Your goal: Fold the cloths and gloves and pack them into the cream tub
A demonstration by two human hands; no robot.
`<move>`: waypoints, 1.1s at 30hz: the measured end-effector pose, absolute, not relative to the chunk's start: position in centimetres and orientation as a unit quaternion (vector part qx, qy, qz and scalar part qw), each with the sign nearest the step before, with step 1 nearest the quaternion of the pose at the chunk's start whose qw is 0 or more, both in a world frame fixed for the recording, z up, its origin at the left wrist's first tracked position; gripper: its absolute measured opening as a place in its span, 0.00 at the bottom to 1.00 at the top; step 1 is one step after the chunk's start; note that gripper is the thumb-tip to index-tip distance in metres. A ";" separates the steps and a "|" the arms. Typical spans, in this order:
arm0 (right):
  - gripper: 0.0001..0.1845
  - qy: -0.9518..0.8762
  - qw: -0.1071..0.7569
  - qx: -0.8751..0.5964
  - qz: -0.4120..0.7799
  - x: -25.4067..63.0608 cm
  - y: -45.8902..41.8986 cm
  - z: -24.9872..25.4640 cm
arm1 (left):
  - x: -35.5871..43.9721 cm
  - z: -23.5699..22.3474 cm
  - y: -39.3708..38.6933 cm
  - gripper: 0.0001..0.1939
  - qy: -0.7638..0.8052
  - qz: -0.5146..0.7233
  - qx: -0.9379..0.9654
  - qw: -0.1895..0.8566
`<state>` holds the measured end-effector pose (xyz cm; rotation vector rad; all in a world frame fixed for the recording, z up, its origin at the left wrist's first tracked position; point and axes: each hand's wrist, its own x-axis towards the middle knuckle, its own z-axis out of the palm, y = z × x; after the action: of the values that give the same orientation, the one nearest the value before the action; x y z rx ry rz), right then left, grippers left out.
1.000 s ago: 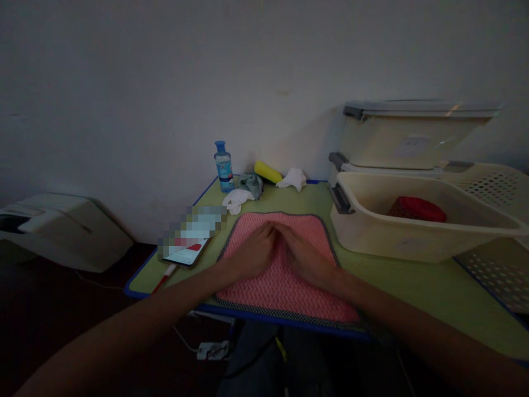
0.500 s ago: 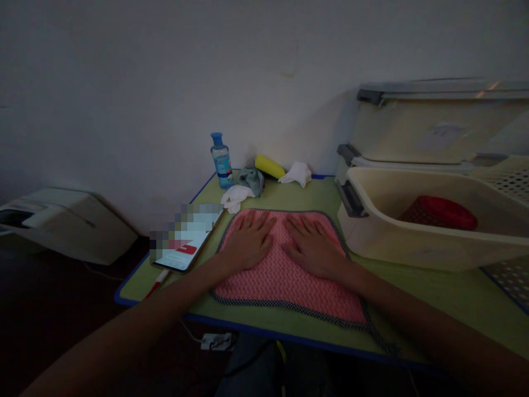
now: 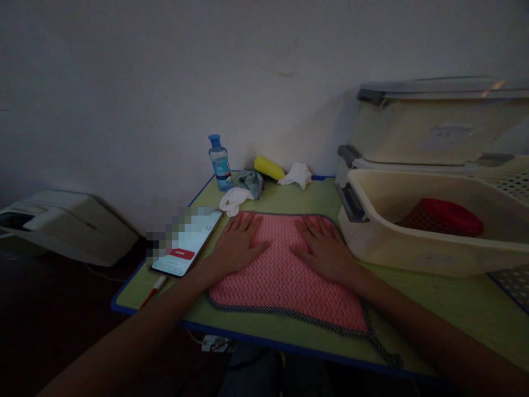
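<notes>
A pink textured cloth [image 3: 285,275] with a dark checked border lies spread on the green table [image 3: 413,314]. At its lower right corner the border runs out into a short tail. My left hand [image 3: 237,242] rests palm down on the cloth's left part, fingers spread toward the far edge. My right hand [image 3: 324,251] lies flat on the right part in the same way, thumb pointing inward. Between the two hands a strip of bare cloth shows. Neither hand grips anything.
Left of the cloth lies a phone [image 3: 182,253]. Behind stand a blue bottle [image 3: 222,165], a white cloth [image 3: 236,199], a grey-green cloth [image 3: 250,182], a yellow roll-shaped object [image 3: 268,167] and another white cloth [image 3: 296,175]. A cream bin [image 3: 413,251] with a red basket [image 3: 448,216] stands right.
My hands have slid apart over the cloth, the left one leftward and the right one slightly to the right. Both stay flat, and the bare strip between them is wider.
</notes>
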<state>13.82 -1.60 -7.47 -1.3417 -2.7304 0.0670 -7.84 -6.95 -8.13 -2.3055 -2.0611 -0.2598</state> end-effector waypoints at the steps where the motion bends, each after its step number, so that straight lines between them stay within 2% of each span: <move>1: 0.38 -0.894 0.052 -0.444 0.021 13.9 -1.6 -7.5 | -7.9 -8.1 -6.9 0.37 -0.667 -0.085 -0.740 0.017; 6: 0.38 -0.894 0.041 -0.445 0.012 14.1 -1.4 -7.2 | -7.9 -7.9 -6.9 0.36 -0.668 -0.086 -0.739 0.014; 10: 0.40 -0.903 0.051 -0.426 0.021 14.1 -1.2 -6.6 | -7.9 -6.8 -6.9 0.31 -0.675 -0.113 -0.729 0.010; 14: 0.34 -0.914 0.110 -0.389 0.027 13.3 -1.8 -6.0 | -7.4 -6.0 -6.7 0.23 -0.677 -0.197 -0.709 0.020; 17: 0.30 -0.932 0.160 -0.325 0.023 12.3 -2.7 -6.1 | -6.4 -6.4 -6.8 0.22 -0.632 -0.232 -0.740 0.010; 23: 0.29 -0.946 0.132 -0.292 0.042 11.0 -3.6 -7.7 | -4.9 -7.7 -7.0 0.23 -0.560 -0.164 -0.812 -0.016; 33: 0.31 -0.940 0.082 -0.331 0.019 12.5 -3.0 -7.3 | -6.9 -7.8 -7.6 0.29 -0.616 -0.086 -0.783 -0.007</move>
<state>12.47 -2.97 -7.28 -0.9880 -2.8088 0.0568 -6.94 -7.58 -7.79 -2.4708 -1.9432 -0.2714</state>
